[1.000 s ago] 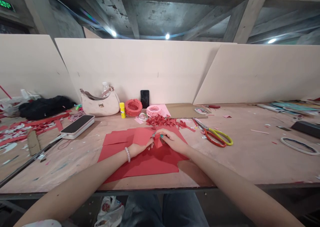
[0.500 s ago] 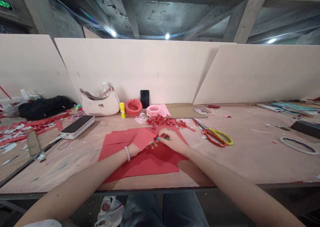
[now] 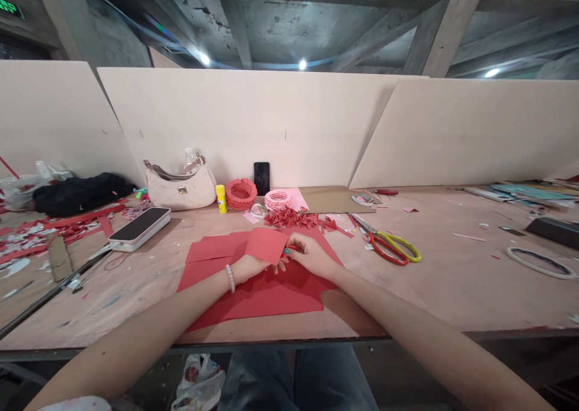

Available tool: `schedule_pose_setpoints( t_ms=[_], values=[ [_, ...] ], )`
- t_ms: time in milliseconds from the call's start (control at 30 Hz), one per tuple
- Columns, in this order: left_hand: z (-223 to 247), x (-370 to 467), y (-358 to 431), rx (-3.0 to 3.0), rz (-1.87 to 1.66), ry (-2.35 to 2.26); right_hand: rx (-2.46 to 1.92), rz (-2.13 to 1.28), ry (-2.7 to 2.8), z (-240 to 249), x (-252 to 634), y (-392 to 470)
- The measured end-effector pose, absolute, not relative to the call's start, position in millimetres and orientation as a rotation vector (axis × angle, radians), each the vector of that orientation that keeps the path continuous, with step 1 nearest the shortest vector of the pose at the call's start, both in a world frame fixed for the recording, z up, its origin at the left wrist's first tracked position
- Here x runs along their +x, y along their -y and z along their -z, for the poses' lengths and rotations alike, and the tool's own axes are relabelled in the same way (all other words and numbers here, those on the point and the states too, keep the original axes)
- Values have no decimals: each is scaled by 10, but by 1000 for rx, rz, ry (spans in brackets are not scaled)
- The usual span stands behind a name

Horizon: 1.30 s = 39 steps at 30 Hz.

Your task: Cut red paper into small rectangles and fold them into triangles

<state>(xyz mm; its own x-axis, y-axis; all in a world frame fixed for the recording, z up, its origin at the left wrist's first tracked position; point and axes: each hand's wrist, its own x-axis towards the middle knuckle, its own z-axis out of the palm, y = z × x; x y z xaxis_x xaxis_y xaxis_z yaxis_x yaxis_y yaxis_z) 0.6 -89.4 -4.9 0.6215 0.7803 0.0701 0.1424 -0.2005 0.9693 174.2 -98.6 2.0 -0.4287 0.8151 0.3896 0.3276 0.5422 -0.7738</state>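
My left hand point(image 3: 251, 267) grips a small red paper piece point(image 3: 268, 246), which covers part of its fingers; a beaded bracelet circles that wrist. At the paper's right edge, the fingertips of my right hand point(image 3: 312, 255) are pinched together with a bit of red between them. Nails on this hand are coloured. Both hands are over larger red paper sheets point(image 3: 271, 296) spread on the table. Just beyond the sheets lies a heap of folded red paper pieces point(image 3: 296, 218).
Scissors point(image 3: 393, 248) with red and yellow handles lie to the right. Behind are a glue stick point(image 3: 221, 199), a red ring point(image 3: 241, 194), a pink ring point(image 3: 278, 200), a phone point(image 3: 261, 178) and a handbag point(image 3: 181, 188). A white device point(image 3: 140, 229) lies left.
The paper in my left hand has tilted and turned, so more of its face shows. My right fingers have shifted slightly at its edge.
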Motion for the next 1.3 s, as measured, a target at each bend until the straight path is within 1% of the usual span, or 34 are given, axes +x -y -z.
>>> schedule_pose_setpoints(
  t_ms=[267,533,867,1300],
  values=[
    [21,-28,918,1696,-668,-688,-919,-846,1967,-8,1722,998],
    [9,3,933,1687,-674,-804,-880,-908,1920,-5,1708,1018],
    [79,-6,899,1690,-698,-886,-741,-1160,1845,-77,1657,1029],
    [104,-4,884,1697,-701,-847,-805,-1296,1772,-84,1674,1070]
  ],
)
